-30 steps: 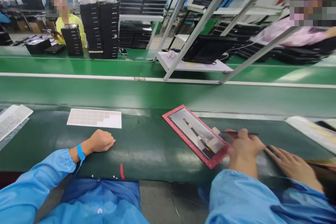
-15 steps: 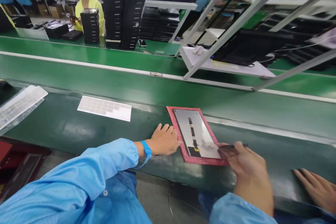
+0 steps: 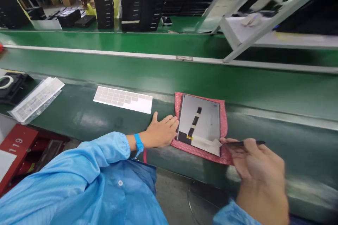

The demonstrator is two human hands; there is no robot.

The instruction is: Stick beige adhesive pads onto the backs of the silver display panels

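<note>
The right hand [image 3: 257, 158] grips a dark tool [image 3: 237, 143], lower right; left hand [image 3: 161, 132] is open; panel [image 3: 210, 121] work seems unfinished.

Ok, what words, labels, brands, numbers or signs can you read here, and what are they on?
"119": on the red box at lower left.
Too small or blurred to read: marks on the sheets with clear plastic, on the grey panel, on the white rail and on the tall black stack.
No brand is legible.
</note>
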